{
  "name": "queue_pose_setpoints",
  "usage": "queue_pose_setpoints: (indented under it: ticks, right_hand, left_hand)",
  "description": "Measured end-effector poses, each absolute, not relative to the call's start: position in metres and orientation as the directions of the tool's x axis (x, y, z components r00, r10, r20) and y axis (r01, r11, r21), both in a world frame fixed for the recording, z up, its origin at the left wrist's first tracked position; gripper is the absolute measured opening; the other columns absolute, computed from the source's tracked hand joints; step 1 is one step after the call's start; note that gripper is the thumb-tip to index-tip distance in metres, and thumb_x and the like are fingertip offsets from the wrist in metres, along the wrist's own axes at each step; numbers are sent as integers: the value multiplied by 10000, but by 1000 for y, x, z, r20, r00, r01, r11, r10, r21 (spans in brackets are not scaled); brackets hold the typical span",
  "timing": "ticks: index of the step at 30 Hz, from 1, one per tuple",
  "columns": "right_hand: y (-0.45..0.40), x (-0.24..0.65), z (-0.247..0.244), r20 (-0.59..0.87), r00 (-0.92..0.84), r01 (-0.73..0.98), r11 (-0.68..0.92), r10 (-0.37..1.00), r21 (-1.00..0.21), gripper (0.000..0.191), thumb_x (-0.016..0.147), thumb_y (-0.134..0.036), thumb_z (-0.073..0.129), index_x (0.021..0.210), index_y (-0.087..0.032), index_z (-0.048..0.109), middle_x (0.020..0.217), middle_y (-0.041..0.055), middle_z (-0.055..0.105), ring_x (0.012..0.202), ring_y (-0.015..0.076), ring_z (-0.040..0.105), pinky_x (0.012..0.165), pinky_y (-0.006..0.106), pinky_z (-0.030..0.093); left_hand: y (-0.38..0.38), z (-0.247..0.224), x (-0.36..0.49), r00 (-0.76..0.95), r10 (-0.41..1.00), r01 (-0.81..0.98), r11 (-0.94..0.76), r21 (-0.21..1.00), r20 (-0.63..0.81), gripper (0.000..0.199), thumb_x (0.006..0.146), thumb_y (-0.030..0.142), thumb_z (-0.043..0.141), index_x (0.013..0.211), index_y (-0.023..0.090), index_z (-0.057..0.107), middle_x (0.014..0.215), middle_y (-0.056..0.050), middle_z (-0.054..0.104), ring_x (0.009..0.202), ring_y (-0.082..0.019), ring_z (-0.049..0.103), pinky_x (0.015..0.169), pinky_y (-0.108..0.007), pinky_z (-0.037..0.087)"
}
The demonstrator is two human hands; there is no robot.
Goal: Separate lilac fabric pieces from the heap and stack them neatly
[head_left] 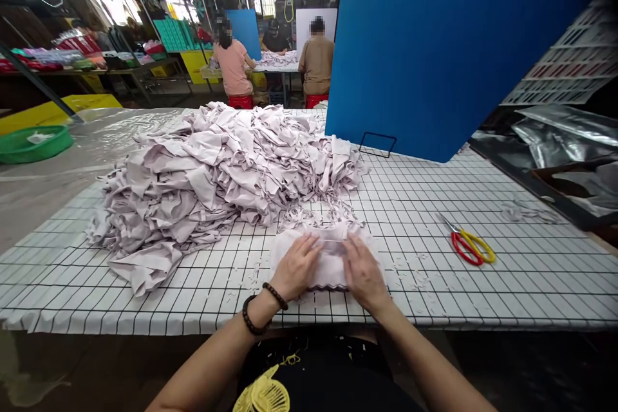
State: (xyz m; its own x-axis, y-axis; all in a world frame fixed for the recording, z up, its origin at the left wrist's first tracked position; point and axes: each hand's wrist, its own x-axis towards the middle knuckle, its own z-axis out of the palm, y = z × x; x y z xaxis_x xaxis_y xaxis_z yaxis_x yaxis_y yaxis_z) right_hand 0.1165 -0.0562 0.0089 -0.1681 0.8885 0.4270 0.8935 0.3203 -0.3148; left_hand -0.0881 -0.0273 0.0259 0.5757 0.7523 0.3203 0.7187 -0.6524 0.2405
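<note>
A pale lilac fabric piece [329, 261] lies flat on the grid-patterned tablecloth in front of me, with a dark scalloped lower edge. My left hand [300, 262] rests palm down on its left part, fingers stretched forward. On its right part lies my right hand [363, 270], also flat with the fingers spread. Just beyond the fingertips are thin curled fabric strips [316, 214]. A large heap of the same pale fabric [217, 167] stands behind and to the left. Scissors [470, 246] with one red and one yellow handle lie to the right.
A tall blue board [434, 51] stands at the back right by a black wire stand [378, 144]. A green basket [36, 143] is at far left, a dark tray [545, 187] at right. Small scraps dot the tablecloth [521, 283]. People sit at a far table.
</note>
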Motion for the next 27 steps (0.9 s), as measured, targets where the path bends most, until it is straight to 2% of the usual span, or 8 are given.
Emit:
queue_pose_setpoints:
  ticks: [4, 7, 10, 13, 15, 19, 24, 27]
  right_hand:
    - [-35, 110, -9, 295, -250, 905, 331, 922, -268, 629, 906, -430, 380, 1446, -157, 210, 1511, 126, 187, 1390, 290, 123, 1094, 524, 188]
    - [-18, 118, -6, 192, -259, 883, 313, 947, -350, 727, 864, -532, 419, 1457, -190, 174, 1522, 114, 145, 1393, 295, 107, 1099, 541, 144]
    - [2, 134, 8, 154, -220, 793, 268, 963, -547, 629, 882, -467, 413, 1433, -221, 236, 1488, 107, 261, 1351, 255, 269, 1082, 471, 257]
    - [27, 157, 22, 169, -23, 687, 138, 985, -713, 452, 891, -276, 366, 1340, -218, 374, 1330, 108, 466, 1136, 190, 526, 913, 355, 456]
    - [42, 172, 27, 164, 16, 706, 105, 986, -701, 396, 832, -191, 414, 1219, -212, 493, 1195, 92, 550, 990, 181, 584, 827, 330, 486]
    - [65, 190, 29, 115, -133, 794, 176, 984, -582, 246, 758, -189, 538, 982, -209, 639, 973, 61, 621, 939, 206, 568, 866, 362, 450]
    - [82, 196, 38, 103, -306, 770, 310, 946, -558, 397, 728, -71, 505, 1074, -219, 631, 1199, 98, 503, 1098, 209, 498, 891, 340, 435]
    - [93, 201, 45, 3, -433, 742, 358, 901, -567, 377, 699, -22, 473, 958, -218, 664, 1170, 75, 523, 1110, 199, 488, 931, 341, 403]
  left_hand:
    - [-19, 5, -80, 560, 798, 786, -597, 161, 223, 535, 925, 388, 363, 1413, 186, 279, 1512, -90, 191, 1387, -296, 135, 1080, -533, 243]
    - [-19, 1, -80, 521, 832, 824, -549, 140, 193, 574, 919, 447, 337, 1440, 238, 219, 1533, -52, 97, 1396, -315, 52, 1074, -574, 205]
    - [-19, 2, -80, 521, 834, 828, -546, 128, 183, 578, 915, 443, 335, 1446, 253, 207, 1536, -38, 79, 1397, -319, 20, 1078, -572, 190]
    - [-21, 5, -78, 510, 837, 834, -537, 123, 199, 578, 905, 410, 367, 1443, 259, 218, 1535, -38, 85, 1396, -325, 16, 1082, -584, 158]
    - [-22, 9, -73, 486, 845, 845, -520, 127, 223, 575, 896, 367, 397, 1437, 255, 238, 1535, -48, 84, 1395, -333, 15, 1084, -600, 115]
    - [-17, 18, -56, 556, 794, 789, -597, 144, 244, 567, 893, 268, 404, 1434, 243, 238, 1536, -52, 73, 1400, -303, 12, 1107, -551, 92]
    - [-5, 17, -37, 672, 706, 679, -708, 193, 224, 562, 917, 389, 382, 1436, 255, 211, 1534, -65, 85, 1402, -279, 50, 1109, -488, 163]
    - [-2, 12, -34, 677, 704, 668, -710, 222, 215, 594, 916, 450, 363, 1445, 257, 176, 1533, -73, 86, 1401, -278, 57, 1109, -483, 166]
